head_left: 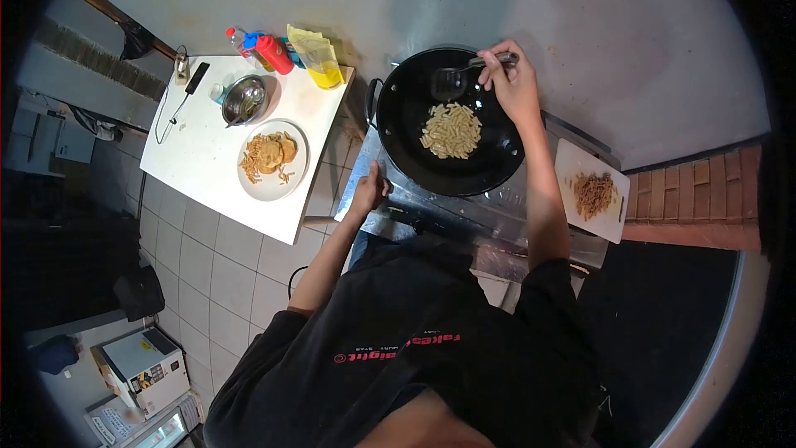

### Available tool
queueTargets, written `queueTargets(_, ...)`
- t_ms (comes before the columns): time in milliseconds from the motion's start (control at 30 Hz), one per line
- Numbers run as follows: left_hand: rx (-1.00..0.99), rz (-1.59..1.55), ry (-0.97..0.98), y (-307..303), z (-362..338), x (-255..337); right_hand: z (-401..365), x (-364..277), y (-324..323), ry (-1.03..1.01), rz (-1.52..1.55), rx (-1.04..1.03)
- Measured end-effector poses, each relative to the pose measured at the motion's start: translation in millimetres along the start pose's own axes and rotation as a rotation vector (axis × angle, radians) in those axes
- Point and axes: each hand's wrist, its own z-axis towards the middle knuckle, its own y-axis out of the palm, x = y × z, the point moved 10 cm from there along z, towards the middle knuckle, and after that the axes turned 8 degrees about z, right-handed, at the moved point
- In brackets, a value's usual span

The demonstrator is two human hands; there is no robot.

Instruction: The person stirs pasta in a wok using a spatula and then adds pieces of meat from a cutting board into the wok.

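My right hand (pixel 512 83) is closed round the handle of a spatula (pixel 450 83). Its dark blade is inside a large black wok (pixel 406 145), towards the far side. Pale, short, finger-like pieces of food (pixel 452 130) lie heaped in the wok's middle, just nearer to me than the blade. Beside the wok's left rim, at the stove's (pixel 431 214) front edge, is my left hand (pixel 371 191). Its fingers are curled in with one digit pointing up; whatever they grip, if anything, is hidden.
Right of the stove, a white cutting board (pixel 613 220) bears brown cut pieces (pixel 594 195). A white table (pixel 199 145) on the left carries a plate (pixel 274 191) of food, a metal bowl (pixel 245 99), a red bottle (pixel 274 54), a yellow pouch (pixel 319 62) and a phone (pixel 197 78).
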Motion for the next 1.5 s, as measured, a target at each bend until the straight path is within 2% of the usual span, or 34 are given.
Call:
queueTargets(67,-0.012,-0.009,0.005,0.8,1.0,-1.7,-3.3,-8.0,-12.6,0.038,-0.211,0.088)
queueTargets(200,-0.015,0.001,0.02,1.2,5.3,0.3,-12.9,-48.3,-16.1,-0.092,-0.404,0.147)
queueTargets(233,-0.014,0.001,0.005,1.5,6.3,-2.2,-15.9,-52.5,-18.9,-0.085,-0.407,0.151)
queueTargets(300,-0.028,-0.009,-0.016,1.2,0.8,-1.7,-23.1,-69.5,-15.2,-0.188,-0.626,0.134)
queueTargets(500,-0.005,0.021,-0.042,0.2,-1.6,1.9,-34.3,-71.3,-3.7,-0.238,-0.812,0.1)
queueTargets(733,0.014,0.047,-0.061,-2.3,4.0,-10.7,-31.3,-54.2,-5.4,-0.265,-0.808,0.109)
queueTargets(933,0.01,0.068,-0.056,-2.8,4.4,-8.8,-26.9,-68.8,-31.8,-0.224,-0.789,0.334)
queueTargets(1000,0.001,0.072,-0.06,-2.4,4.2,-7.3,-27.0,-60.1,-38.9,-0.202,-0.8,0.364)
queueTargets(1067,-0.008,0.071,-0.061,-2.1,3.6,-6.6,-32.2,-42.0,-52.2,-0.13,-0.687,0.434)
queueTargets(1167,-0.038,0.065,-0.039,-1.9,5.1,-5.5,-48.8,-22.8,-56.2,-0.092,-0.722,0.51)
queueTargets(1333,-0.173,0.085,-0.039,2.6,-0.6,-1.1,-89.6,-34.1,-37.0,-0.094,-0.735,0.626)
queueTargets(1400,-0.222,0.107,0.005,6.7,7.8,-10.0,-105.0,-33.7,-28.1,-0.003,-0.708,0.559)
queueTargets(1467,-0.168,0.121,0.138,3.7,26.6,-18.8,-121.3,-37.6,-19.2,-0.008,-0.755,0.522)
queueTargets(1500,-0.272,0.094,-0.039,4.1,12.0,-15.4,-129.9,-23.8,-17.3,0.075,-0.622,0.499)
